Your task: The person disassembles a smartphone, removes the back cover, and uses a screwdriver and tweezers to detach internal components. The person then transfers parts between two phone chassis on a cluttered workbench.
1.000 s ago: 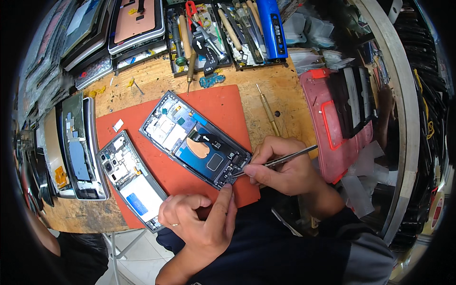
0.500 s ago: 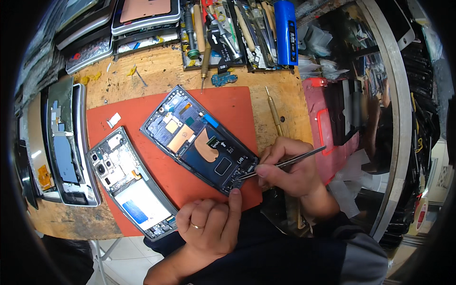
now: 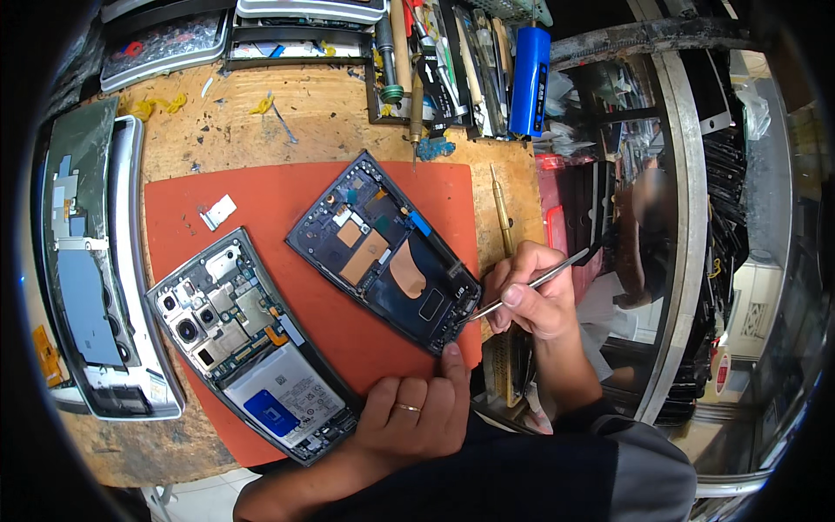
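Orange-red mat (image 3: 261, 196); dark blue phone frame (image 3: 383, 252); silver tweezers (image 3: 531, 285); battery (image 3: 278, 396) seemingly white-blue.

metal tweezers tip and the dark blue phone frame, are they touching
Touching: the head view shows the metal tweezers in the right hand with their tip meeting the lower corner of the dark blue phone frame.

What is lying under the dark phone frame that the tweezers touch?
The dark phone frame lies on an orange mat, which rests on a wooden bench. The mat directly beneath the frame is covered from view.
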`<state>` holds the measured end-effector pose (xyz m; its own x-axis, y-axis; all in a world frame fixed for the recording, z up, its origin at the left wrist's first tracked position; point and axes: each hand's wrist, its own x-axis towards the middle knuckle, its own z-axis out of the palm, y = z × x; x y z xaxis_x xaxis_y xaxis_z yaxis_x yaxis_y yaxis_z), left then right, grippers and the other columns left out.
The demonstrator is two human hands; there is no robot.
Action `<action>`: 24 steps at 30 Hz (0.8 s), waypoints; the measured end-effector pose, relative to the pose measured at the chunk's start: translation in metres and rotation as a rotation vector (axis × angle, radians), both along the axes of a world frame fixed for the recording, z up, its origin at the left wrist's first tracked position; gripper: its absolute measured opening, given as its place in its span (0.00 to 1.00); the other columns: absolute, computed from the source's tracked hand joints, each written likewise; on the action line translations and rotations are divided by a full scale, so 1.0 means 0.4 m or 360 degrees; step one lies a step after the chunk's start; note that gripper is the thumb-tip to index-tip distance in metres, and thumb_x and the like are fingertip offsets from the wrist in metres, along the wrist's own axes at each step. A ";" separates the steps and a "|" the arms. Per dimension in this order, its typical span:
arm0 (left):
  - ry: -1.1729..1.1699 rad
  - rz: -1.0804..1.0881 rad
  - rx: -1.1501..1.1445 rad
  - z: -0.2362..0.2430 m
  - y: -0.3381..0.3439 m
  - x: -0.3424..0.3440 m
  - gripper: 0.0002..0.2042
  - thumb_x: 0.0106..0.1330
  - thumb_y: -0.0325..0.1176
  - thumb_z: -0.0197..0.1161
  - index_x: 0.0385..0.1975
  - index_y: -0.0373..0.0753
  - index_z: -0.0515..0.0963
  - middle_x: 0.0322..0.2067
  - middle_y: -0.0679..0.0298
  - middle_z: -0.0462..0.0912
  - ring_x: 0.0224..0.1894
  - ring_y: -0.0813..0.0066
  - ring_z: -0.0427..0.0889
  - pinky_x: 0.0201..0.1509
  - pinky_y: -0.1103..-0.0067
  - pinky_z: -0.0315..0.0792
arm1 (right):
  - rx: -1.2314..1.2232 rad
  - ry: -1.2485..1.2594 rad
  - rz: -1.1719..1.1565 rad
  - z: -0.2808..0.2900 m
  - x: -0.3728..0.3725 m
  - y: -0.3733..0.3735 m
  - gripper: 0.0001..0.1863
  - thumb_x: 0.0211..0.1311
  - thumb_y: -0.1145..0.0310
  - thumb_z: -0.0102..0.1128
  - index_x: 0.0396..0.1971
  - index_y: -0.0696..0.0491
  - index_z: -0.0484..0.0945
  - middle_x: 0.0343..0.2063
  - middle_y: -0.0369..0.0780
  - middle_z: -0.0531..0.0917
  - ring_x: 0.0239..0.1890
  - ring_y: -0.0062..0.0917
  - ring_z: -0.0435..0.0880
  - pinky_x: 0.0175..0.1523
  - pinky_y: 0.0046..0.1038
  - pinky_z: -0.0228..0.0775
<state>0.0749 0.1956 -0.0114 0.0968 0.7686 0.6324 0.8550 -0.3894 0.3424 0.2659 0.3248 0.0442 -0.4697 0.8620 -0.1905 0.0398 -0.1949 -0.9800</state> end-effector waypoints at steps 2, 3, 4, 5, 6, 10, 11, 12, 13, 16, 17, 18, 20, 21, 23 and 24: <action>-0.0064 -0.0073 -0.0072 0.011 0.003 -0.010 0.09 0.68 0.33 0.65 0.36 0.38 0.91 0.20 0.72 0.60 0.23 0.77 0.67 0.34 0.77 0.68 | -0.0016 -0.0033 0.0004 0.004 -0.001 0.002 0.13 0.71 0.77 0.69 0.29 0.56 0.73 0.21 0.43 0.84 0.22 0.24 0.82 0.26 0.26 0.75; -0.0070 -0.0083 -0.0065 0.011 0.005 -0.009 0.08 0.68 0.33 0.66 0.36 0.38 0.90 0.20 0.72 0.61 0.23 0.78 0.67 0.34 0.77 0.68 | -0.0037 -0.0056 0.0009 0.010 0.001 0.003 0.13 0.71 0.77 0.69 0.28 0.57 0.73 0.21 0.43 0.84 0.23 0.25 0.82 0.27 0.26 0.75; -0.0074 -0.0092 -0.0056 0.007 0.005 -0.011 0.08 0.68 0.33 0.66 0.35 0.38 0.90 0.20 0.72 0.61 0.23 0.78 0.67 0.34 0.77 0.68 | -0.0054 -0.0077 0.0014 0.014 0.000 0.002 0.13 0.71 0.77 0.70 0.28 0.57 0.74 0.21 0.43 0.84 0.23 0.25 0.83 0.27 0.26 0.75; -0.0079 -0.0101 -0.0046 0.003 0.006 -0.013 0.08 0.68 0.33 0.66 0.35 0.38 0.90 0.20 0.72 0.61 0.23 0.78 0.67 0.34 0.77 0.68 | -0.0055 -0.0105 0.0025 0.018 -0.001 0.000 0.13 0.71 0.77 0.70 0.28 0.57 0.74 0.21 0.44 0.84 0.23 0.25 0.83 0.27 0.27 0.76; -0.0087 -0.0088 -0.0037 0.002 0.006 -0.011 0.07 0.68 0.33 0.67 0.34 0.39 0.90 0.20 0.72 0.61 0.23 0.78 0.67 0.34 0.78 0.69 | -0.0061 -0.0128 0.0051 0.021 -0.001 0.002 0.13 0.70 0.77 0.70 0.28 0.57 0.74 0.21 0.44 0.84 0.23 0.26 0.83 0.27 0.27 0.76; -0.0083 -0.0063 -0.0031 -0.001 0.003 -0.007 0.06 0.68 0.33 0.68 0.33 0.39 0.89 0.20 0.73 0.60 0.23 0.78 0.67 0.34 0.78 0.69 | -0.0043 -0.0196 0.0155 0.028 0.007 0.013 0.12 0.69 0.78 0.71 0.29 0.58 0.75 0.23 0.45 0.85 0.26 0.27 0.85 0.31 0.28 0.77; -0.0080 -0.0068 -0.0035 -0.001 0.003 -0.008 0.06 0.68 0.33 0.68 0.33 0.39 0.88 0.20 0.73 0.60 0.23 0.78 0.67 0.34 0.78 0.69 | -0.0022 -0.0201 0.0175 0.029 0.007 0.014 0.12 0.69 0.78 0.71 0.29 0.58 0.75 0.23 0.45 0.85 0.26 0.27 0.85 0.31 0.29 0.77; -0.0080 -0.0071 -0.0040 0.000 0.003 -0.009 0.06 0.68 0.33 0.68 0.33 0.39 0.88 0.20 0.73 0.60 0.23 0.78 0.67 0.34 0.78 0.69 | -0.0030 -0.0206 0.0187 0.033 0.006 0.015 0.11 0.69 0.79 0.71 0.29 0.58 0.75 0.23 0.45 0.85 0.26 0.27 0.85 0.32 0.29 0.77; -0.0090 -0.0073 -0.0043 0.001 0.003 -0.009 0.06 0.68 0.33 0.68 0.33 0.39 0.88 0.20 0.73 0.60 0.23 0.78 0.67 0.34 0.78 0.69 | -0.0038 -0.0210 0.0199 0.036 0.007 0.017 0.11 0.69 0.79 0.71 0.30 0.58 0.76 0.23 0.45 0.85 0.26 0.26 0.85 0.32 0.29 0.77; -0.0098 -0.0058 -0.0025 0.000 0.005 -0.007 0.06 0.68 0.34 0.68 0.33 0.39 0.88 0.20 0.73 0.60 0.23 0.78 0.67 0.34 0.79 0.69 | -0.0012 -0.0198 0.0244 0.034 0.007 0.024 0.11 0.69 0.80 0.71 0.30 0.59 0.76 0.24 0.44 0.85 0.27 0.26 0.85 0.33 0.29 0.77; -0.0096 -0.0055 -0.0012 -0.002 0.006 -0.007 0.06 0.68 0.34 0.68 0.33 0.39 0.88 0.20 0.73 0.60 0.23 0.79 0.67 0.34 0.79 0.69 | 0.0006 -0.0188 0.0255 0.032 0.009 0.024 0.10 0.69 0.80 0.71 0.30 0.59 0.76 0.24 0.44 0.85 0.27 0.26 0.85 0.32 0.29 0.77; -0.0087 -0.0063 -0.0017 -0.001 0.008 -0.009 0.07 0.69 0.34 0.67 0.33 0.40 0.89 0.20 0.73 0.60 0.23 0.79 0.67 0.34 0.79 0.69 | -0.0005 -0.0186 0.0245 0.031 0.010 0.024 0.10 0.69 0.80 0.71 0.30 0.59 0.76 0.24 0.44 0.85 0.27 0.26 0.85 0.32 0.29 0.77; -0.0067 -0.0083 -0.0026 0.001 0.008 -0.014 0.07 0.69 0.34 0.66 0.34 0.40 0.89 0.20 0.73 0.61 0.22 0.79 0.67 0.34 0.79 0.69 | -0.0027 -0.0178 0.0224 0.031 0.011 0.021 0.10 0.69 0.81 0.70 0.30 0.59 0.76 0.24 0.44 0.85 0.27 0.26 0.85 0.32 0.28 0.77; -0.0054 -0.0083 -0.0034 0.002 0.009 -0.016 0.08 0.69 0.34 0.66 0.34 0.40 0.89 0.20 0.73 0.61 0.22 0.79 0.67 0.34 0.79 0.69 | -0.0019 -0.0176 0.0230 0.030 0.012 0.021 0.10 0.69 0.81 0.70 0.30 0.59 0.76 0.24 0.44 0.85 0.26 0.26 0.85 0.32 0.28 0.77; -0.0026 -0.0073 -0.0040 0.004 0.009 -0.018 0.09 0.69 0.34 0.64 0.35 0.40 0.89 0.20 0.73 0.61 0.22 0.79 0.67 0.34 0.78 0.69 | 0.0008 -0.0173 0.0252 0.029 0.009 0.024 0.10 0.70 0.81 0.70 0.30 0.60 0.76 0.24 0.44 0.85 0.26 0.25 0.84 0.31 0.27 0.77; -0.0022 -0.0062 -0.0030 0.003 0.009 -0.017 0.09 0.69 0.34 0.63 0.36 0.40 0.90 0.20 0.73 0.61 0.22 0.78 0.68 0.34 0.78 0.69 | 0.0018 -0.0186 0.0254 0.028 0.009 0.023 0.10 0.70 0.81 0.70 0.31 0.60 0.76 0.25 0.44 0.86 0.27 0.23 0.85 0.30 0.25 0.78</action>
